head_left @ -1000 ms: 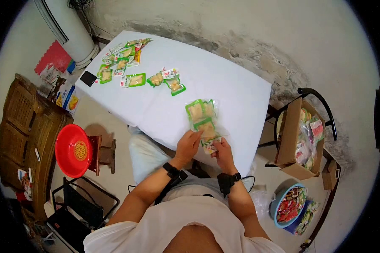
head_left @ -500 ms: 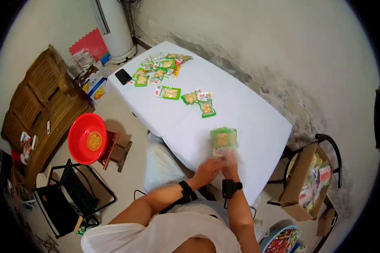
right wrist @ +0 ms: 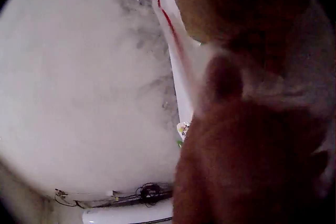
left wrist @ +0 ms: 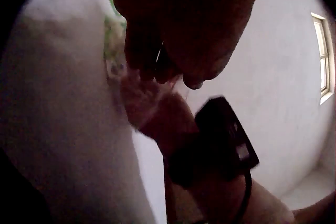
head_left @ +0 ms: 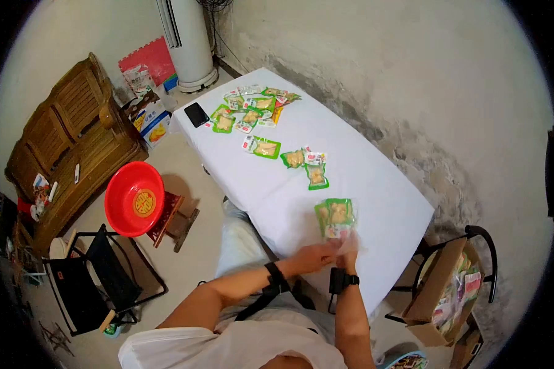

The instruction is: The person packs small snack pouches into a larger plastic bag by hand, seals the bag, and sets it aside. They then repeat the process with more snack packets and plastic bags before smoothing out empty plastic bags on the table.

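Observation:
A clear plastic bag (head_left: 358, 241) with a red line along its edge, seen in the right wrist view, holds green-edged food packets (head_left: 338, 212) over the near part of the table. My left hand (head_left: 316, 258) pinches the bag's near end from the left, its fingers curled in the left wrist view. Beside it my right hand (head_left: 348, 247) grips the same end, with film stretched over its fingers. Farther up the table lie two similar packets (head_left: 316, 175), a single packet (head_left: 266, 148) and a pile of packets (head_left: 252, 114).
A black phone (head_left: 197, 115) lies by the white table's (head_left: 388, 203) far left corner. Left of the table, a red basin (head_left: 126, 197) stands on a wooden stool near a black folding chair (head_left: 104, 277). At right, a cardboard box (head_left: 434, 307) of packets sits on a chair.
The packets, earlier spread out between my hands, now lie together in the bag beyond them. My hands have come together at the bag's near end. The head view has swung left.

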Motion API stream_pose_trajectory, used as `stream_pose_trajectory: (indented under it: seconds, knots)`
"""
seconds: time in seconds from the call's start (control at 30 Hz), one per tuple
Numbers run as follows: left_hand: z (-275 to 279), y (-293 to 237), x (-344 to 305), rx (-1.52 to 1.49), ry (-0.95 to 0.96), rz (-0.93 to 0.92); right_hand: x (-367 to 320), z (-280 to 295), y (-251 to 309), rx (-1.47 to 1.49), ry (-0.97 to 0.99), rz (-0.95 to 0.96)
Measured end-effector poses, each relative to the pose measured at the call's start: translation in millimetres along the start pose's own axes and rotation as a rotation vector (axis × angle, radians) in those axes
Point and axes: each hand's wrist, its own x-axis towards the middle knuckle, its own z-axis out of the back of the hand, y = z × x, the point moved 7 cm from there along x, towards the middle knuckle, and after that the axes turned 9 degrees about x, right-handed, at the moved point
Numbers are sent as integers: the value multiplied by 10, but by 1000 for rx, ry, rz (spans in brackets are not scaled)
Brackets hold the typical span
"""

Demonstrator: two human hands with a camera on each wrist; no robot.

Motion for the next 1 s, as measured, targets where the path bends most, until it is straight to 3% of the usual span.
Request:
stream_pose_trajectory:
  seconds: [0.07, 0.1, 0.17, 0.2, 0.27, 0.33, 0.37, 0.43, 0.47, 0.57, 0.67, 0.77, 0.83, 0.97, 1.0]
  knots:
    - [313, 388, 201, 183, -25, 67, -152, -144, -163, 965, 27, -741]
    - [524, 580, 338, 274, -38, 100, -188, -48, 189, 963, 27, -736]
    - [1049, 840, 593, 389, -125, 220, -323, 219, 1003, 641, 37, -659]
    - [1365, 947, 723, 414, -204, 303, -381, 235, 1071, 641, 96, -640]
    - [1753, 1364, 887, 497, -360, 400, -563, 281, 1109, 600, 196, -572]
    - [2021, 1840, 1074, 623, -341, 446, -742, 340, 1108, 529, 221, -550]
    - [2097, 1991, 1132, 623, -346, 442, -821, 356, 1024, 520, 244, -630]
    - [2263, 2316, 1251, 802, -297, 614, -903, 391, 1032, 483, 273, -691]
    - [2324, 2380, 1335, 800, -307, 611, -899, 403, 1100, 512, 246, -763]
    - [2356, 2749, 1484, 894, -37, 856, -993, 411, 864, 565, 249, -727]
    - [2428, 2991, 1594, 927, -76, 918, -1041, 406, 666, 481, 288, -717]
    - [2448, 3118, 1635, 941, -77, 910, -1081, 397, 687, 587, 241, -731]
    - [2474, 2993, 1664, 981, -137, 867, -1017, 409, 802, 568, 225, -591]
    - [2556, 2726, 1645, 938, -145, 744, -1066, 353, 775, 644, 207, -706]
    - [2590, 2532, 1640, 878, -214, 639, -978, 380, 976, 579, 262, -716]
